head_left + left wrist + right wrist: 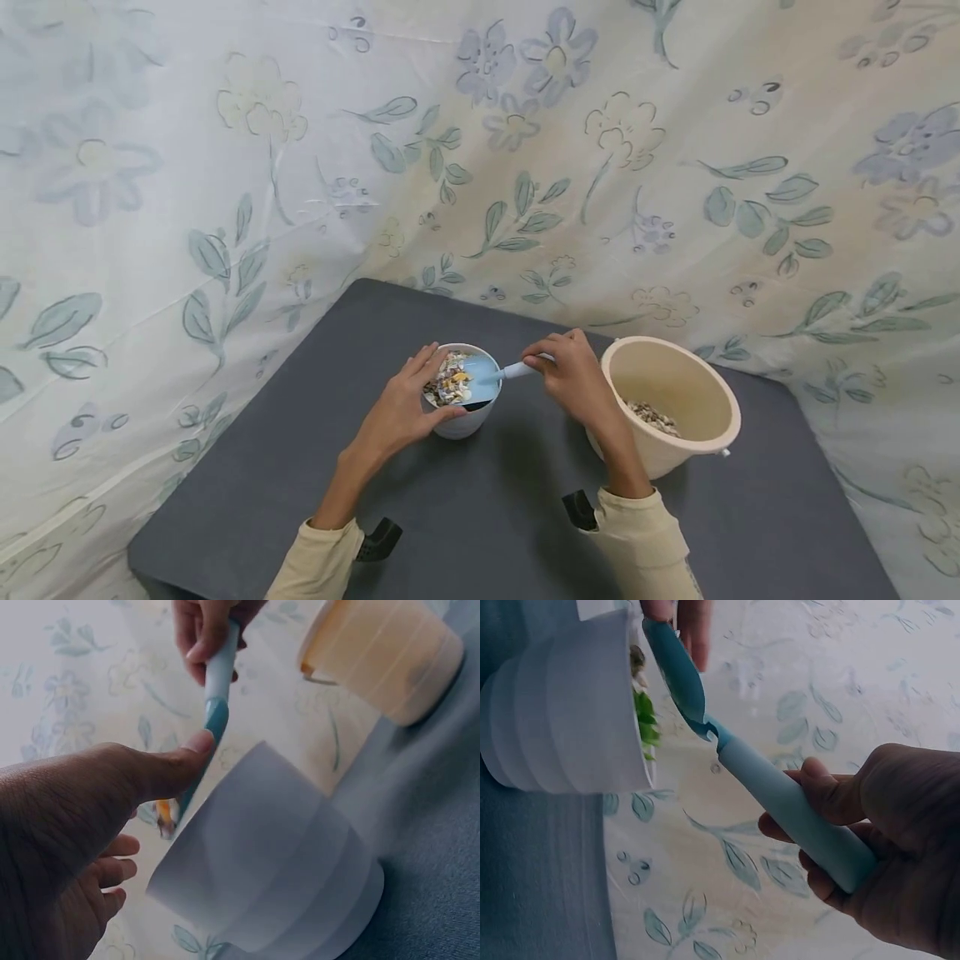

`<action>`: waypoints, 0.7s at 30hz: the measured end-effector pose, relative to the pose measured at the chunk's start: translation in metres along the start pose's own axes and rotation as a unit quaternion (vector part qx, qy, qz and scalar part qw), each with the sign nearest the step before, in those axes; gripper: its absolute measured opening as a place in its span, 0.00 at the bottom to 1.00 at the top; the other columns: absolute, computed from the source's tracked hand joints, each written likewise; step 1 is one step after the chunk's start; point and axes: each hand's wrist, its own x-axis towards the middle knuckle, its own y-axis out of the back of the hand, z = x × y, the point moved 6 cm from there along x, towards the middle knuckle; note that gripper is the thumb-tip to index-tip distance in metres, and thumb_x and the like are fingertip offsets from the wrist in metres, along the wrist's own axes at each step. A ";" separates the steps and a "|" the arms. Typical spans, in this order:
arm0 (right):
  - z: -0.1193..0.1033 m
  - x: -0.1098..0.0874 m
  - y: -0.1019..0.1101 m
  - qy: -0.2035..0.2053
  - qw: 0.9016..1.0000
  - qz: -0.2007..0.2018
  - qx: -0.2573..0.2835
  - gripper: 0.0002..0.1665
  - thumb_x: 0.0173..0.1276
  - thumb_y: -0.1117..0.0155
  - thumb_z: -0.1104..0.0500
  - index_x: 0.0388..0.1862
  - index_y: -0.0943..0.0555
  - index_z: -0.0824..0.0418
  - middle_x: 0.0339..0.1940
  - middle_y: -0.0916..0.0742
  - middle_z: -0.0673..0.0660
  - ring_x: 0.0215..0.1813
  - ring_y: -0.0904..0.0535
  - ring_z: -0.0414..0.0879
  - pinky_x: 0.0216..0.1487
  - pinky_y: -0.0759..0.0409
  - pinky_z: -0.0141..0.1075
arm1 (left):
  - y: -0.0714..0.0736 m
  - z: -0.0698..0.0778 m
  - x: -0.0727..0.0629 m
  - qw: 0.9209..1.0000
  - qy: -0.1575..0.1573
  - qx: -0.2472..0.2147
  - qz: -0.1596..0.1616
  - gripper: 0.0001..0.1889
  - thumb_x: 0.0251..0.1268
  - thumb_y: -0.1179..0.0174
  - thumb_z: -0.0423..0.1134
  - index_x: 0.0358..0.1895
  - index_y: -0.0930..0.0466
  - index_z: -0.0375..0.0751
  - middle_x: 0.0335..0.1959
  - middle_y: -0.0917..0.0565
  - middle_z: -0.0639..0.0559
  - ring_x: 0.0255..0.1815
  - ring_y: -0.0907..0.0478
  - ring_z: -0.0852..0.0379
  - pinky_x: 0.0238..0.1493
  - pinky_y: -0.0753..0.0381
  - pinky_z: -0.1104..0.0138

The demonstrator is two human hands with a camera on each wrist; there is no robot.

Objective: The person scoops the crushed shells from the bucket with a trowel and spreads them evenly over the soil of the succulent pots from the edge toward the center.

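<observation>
A light blue hand trowel (480, 375) lies tilted over the mouth of a white ribbed pot (459, 427). My right hand (573, 375) grips its handle (784, 799) from the right. Small mixed pebbles (450, 379) in white, brown and yellow show beside the blade. My left hand (405, 408) spreads at the pot's left rim with thumb and fingers apart. In the left wrist view its thumb (184, 761) is right at the blade's edge, and the other fingers are relaxed. Green leaves (645, 720) peek over the pot's rim in the right wrist view.
To the right of the pot stands a cream bucket (720, 417) with some pebbles (652, 418) low inside it. Both containers stand on a dark grey table (465, 525). A flowered cloth (525, 167) hangs behind and around the table.
</observation>
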 end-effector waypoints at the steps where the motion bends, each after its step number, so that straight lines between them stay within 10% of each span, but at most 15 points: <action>1: -0.003 0.002 -0.002 0.014 1.000 0.003 -0.005 0.05 0.69 0.28 0.65 0.40 0.08 0.64 0.36 0.08 0.58 0.40 0.31 0.50 0.46 0.34 0.41 | 0.000 -0.001 0.000 1.000 0.002 0.000 0.001 0.47 0.60 0.23 0.49 0.80 0.35 0.37 0.82 0.37 0.35 0.83 0.40 0.31 0.78 0.37 0.35; 21: -0.029 -0.002 0.001 0.216 0.960 0.151 -0.097 0.05 0.63 0.24 0.66 0.38 0.08 0.61 0.38 0.08 0.56 0.51 0.20 0.54 0.54 0.21 0.46 | 0.001 -0.008 0.001 0.999 0.034 -0.011 -0.004 0.58 0.57 0.21 0.49 0.85 0.50 0.37 0.84 0.40 0.35 0.83 0.42 0.28 0.75 0.34 0.33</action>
